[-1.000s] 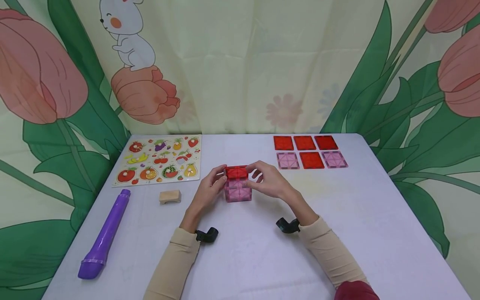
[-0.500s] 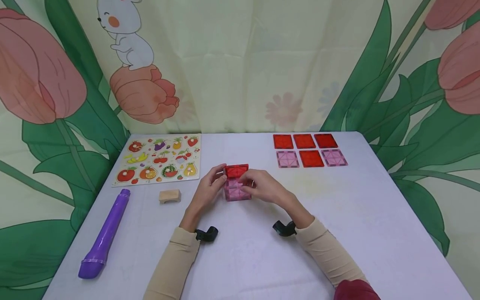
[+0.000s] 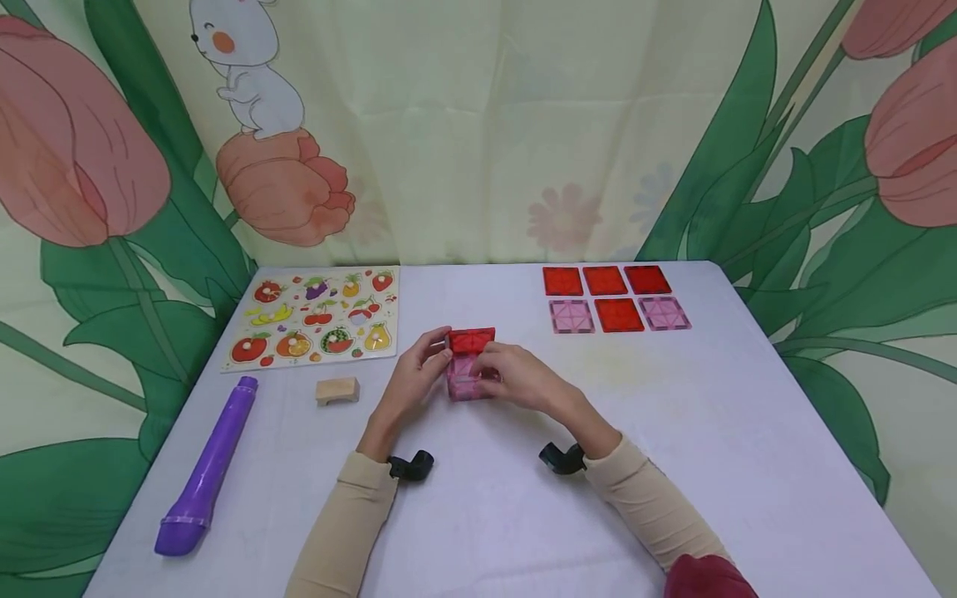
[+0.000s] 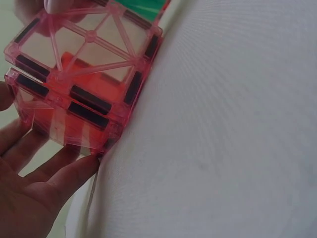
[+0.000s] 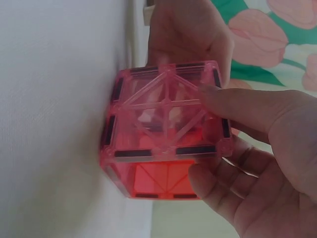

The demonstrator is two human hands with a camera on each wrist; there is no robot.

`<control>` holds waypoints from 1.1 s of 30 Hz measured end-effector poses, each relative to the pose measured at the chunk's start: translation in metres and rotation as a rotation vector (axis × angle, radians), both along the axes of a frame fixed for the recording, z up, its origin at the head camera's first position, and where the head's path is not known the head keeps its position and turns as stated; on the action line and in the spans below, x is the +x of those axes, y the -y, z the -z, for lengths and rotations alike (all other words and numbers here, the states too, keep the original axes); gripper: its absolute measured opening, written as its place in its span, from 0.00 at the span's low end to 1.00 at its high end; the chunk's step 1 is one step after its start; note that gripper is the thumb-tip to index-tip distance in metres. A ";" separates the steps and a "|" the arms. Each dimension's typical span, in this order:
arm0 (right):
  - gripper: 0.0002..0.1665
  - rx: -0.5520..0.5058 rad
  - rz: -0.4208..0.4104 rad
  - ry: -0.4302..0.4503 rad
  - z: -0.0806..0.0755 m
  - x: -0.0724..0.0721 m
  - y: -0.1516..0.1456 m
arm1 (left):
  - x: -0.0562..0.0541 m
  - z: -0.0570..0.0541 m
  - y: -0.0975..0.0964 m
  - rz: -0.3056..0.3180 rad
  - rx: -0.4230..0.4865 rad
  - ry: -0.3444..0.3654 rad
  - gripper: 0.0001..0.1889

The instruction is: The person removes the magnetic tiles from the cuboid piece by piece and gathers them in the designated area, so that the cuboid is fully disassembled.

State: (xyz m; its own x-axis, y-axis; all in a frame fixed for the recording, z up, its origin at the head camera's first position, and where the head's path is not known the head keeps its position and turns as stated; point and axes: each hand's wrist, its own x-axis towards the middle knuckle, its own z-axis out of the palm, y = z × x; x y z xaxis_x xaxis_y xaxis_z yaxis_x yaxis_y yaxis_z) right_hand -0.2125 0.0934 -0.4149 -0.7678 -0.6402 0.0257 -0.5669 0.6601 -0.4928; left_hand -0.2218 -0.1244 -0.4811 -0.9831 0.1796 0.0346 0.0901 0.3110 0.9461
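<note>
Upright on the table stands a small box of translucent magnetic tiles (image 3: 461,386), pink in front with a red tile (image 3: 471,339) at the back. My left hand (image 3: 414,374) holds the box at its left side; in the left wrist view its fingertips (image 4: 86,166) touch the pink side wall. My right hand (image 3: 523,378) pinches the pink front tile (image 5: 166,103), thumb over its face near the upper edge and fingers around behind. Through the right side, in the right wrist view, a red tile (image 5: 158,177) shows inside the box.
Several red and pink tiles (image 3: 606,281) lie in two rows at the back right. A fruit puzzle board (image 3: 389,332) lies back left, a wooden block (image 3: 337,390) in front of it. A purple microphone-shaped toy (image 3: 207,473) lies along the left edge. A printed curtain (image 3: 463,166) hangs behind.
My right hand has moved left from the box's right edge onto the pink front tile, its fingers closing on it. The left hand has stayed at the left side.
</note>
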 end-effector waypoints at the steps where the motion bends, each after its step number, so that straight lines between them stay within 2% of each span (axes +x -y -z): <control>1: 0.10 0.003 -0.008 -0.006 0.000 0.001 0.000 | 0.000 0.001 0.000 0.003 0.004 -0.004 0.26; 6: 0.07 0.031 -0.034 -0.044 -0.001 0.002 0.002 | 0.000 0.000 0.001 0.009 0.008 -0.012 0.26; 18: 0.09 0.074 -0.015 -0.070 -0.008 0.005 -0.002 | 0.000 0.001 0.001 0.013 0.011 -0.013 0.26; 25: 0.10 0.055 0.006 -0.047 -0.016 0.005 -0.009 | 0.000 0.001 0.001 0.015 0.008 -0.019 0.26; 33: 0.10 -0.032 0.076 0.040 -0.031 0.000 -0.026 | -0.001 0.002 0.001 0.015 0.029 -0.007 0.25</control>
